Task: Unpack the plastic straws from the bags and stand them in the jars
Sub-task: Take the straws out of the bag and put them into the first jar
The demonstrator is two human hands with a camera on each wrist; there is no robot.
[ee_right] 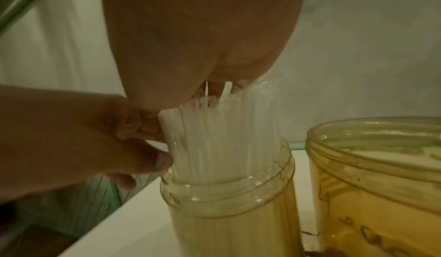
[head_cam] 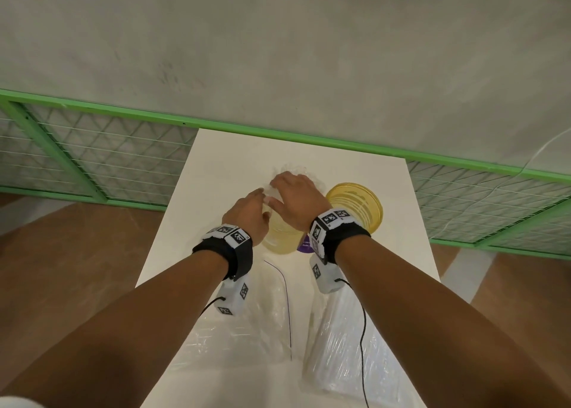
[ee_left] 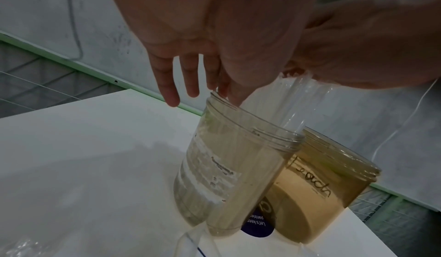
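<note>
A bundle of clear straws (ee_right: 222,129) stands in a tall clear jar (ee_right: 226,195), its upper part sticking out above the rim. My right hand (head_cam: 296,200) is cupped over the top of the bundle, palm on the straw tips. My left hand (head_cam: 250,216) is beside the jar (ee_left: 238,157). Its thumb and bent index finger (ee_right: 143,127) press against the left side of the straws (ee_left: 298,100), while its other fingers (ee_left: 167,83) hang straight. An amber jar (head_cam: 355,203) stands just right of the clear one, with no straws showing in it.
Nearer to me on the white table (head_cam: 216,166) lie a flat clear bag (head_cam: 247,315) on the left and a full bag of straws (head_cam: 340,330) on the right. A purple label (head_cam: 304,244) lies at the jars' base. A green mesh fence (head_cam: 108,160) runs behind the table.
</note>
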